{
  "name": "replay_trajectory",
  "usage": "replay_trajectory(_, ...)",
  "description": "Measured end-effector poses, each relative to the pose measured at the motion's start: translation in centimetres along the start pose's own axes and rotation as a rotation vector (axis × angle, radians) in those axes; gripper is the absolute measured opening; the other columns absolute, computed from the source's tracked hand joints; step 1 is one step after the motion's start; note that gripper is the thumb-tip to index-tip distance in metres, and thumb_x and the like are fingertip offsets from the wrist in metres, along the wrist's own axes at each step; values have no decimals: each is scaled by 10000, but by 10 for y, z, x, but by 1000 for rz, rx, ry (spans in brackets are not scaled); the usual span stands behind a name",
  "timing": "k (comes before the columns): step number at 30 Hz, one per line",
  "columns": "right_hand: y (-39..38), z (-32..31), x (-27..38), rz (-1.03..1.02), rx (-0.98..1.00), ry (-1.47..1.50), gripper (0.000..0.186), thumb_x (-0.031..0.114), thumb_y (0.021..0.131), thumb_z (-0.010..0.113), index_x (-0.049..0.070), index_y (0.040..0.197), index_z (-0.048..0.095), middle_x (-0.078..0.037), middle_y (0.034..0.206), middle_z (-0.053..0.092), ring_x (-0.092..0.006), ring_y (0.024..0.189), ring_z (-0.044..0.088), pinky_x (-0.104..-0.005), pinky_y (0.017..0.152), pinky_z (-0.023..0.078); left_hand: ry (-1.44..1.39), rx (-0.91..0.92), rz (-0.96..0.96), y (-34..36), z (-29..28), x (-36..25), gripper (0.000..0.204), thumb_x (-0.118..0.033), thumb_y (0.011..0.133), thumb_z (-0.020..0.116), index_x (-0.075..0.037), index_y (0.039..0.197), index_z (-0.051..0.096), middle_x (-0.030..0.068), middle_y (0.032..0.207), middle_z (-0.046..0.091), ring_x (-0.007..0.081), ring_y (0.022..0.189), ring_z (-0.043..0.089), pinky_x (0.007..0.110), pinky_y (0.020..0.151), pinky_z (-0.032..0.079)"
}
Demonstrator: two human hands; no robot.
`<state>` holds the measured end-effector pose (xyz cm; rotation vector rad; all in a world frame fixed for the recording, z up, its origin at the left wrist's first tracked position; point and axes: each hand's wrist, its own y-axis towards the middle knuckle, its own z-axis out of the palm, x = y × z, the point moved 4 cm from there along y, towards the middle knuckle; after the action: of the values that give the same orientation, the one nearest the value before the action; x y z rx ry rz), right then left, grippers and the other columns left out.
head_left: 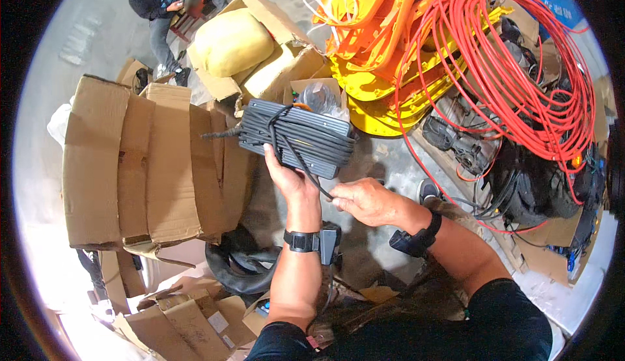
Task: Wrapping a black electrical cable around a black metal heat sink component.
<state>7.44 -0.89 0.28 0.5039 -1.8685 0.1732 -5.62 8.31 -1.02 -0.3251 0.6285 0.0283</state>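
Note:
In the middle of the head view is a dark grey box with ribbed sides, probably a charger or power supply. A black cable is wound around it in several turns, and a braided or sleeved end sticks out on the left. My left hand holds the box from below, thumb up along its near edge; its other fingers are hidden under the box. With thumb and forefinger my right hand pinches a length of the cable running down from the box. Black straps with small devices sit on both my wrists.
Tall cardboard boxes stand at left, with torn cartons below. Ahead is a carton with a yellow bundle. Orange and yellow plastic parts are stacked beside a red cable coil. A person sits far left.

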Motion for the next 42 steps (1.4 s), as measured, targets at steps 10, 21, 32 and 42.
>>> replay_trajectory(10, 5, -8, -54, -24, 106, -265, 214, 287, 893, 549, 90, 927, 626, -187, 821, 647, -414, 775, 616, -507, 681, 492, -18, 40, -106, -15, 13, -5, 568, -462, 948, 416, -55, 1341, 473, 122, 1370, 490, 321, 1220, 492, 456, 1054, 388)
replay_trajectory(21, 9, -69, -57, 27, -171, -754, 94, 104, 702, 649, 96, 795, 661, -119, 857, 607, -323, 945, 556, -422, 856, 426, 118, 242, -240, -20, 6, 13, 584, -470, 935, 444, -36, 1323, 474, 160, 1291, 535, 324, 1149, 536, 449, 1002, 433)
replay_trajectory(32, -14, -107, -43, 198, -222, -717, 228, 247, 733, 738, 79, 863, 656, -121, 883, 589, -330, 958, 554, -448, 854, 444, 177, 225, -299, -19, 11, 10, 573, -470, 928, 467, -28, 1291, 509, 153, 1254, 576, 320, 1121, 569, 456, 989, 451)
replay_trajectory(42, -18, -132, -38, 154, -442, -94, 269, 61, 726, 741, 26, 975, 642, -83, 936, 637, -204, 893, 622, -317, 794, 501, 347, 176, -302, -17, 2, 17, 550, -463, 938, 468, -22, 1260, 533, 149, 1191, 615, 291, 1047, 616, 431, 925, 500)
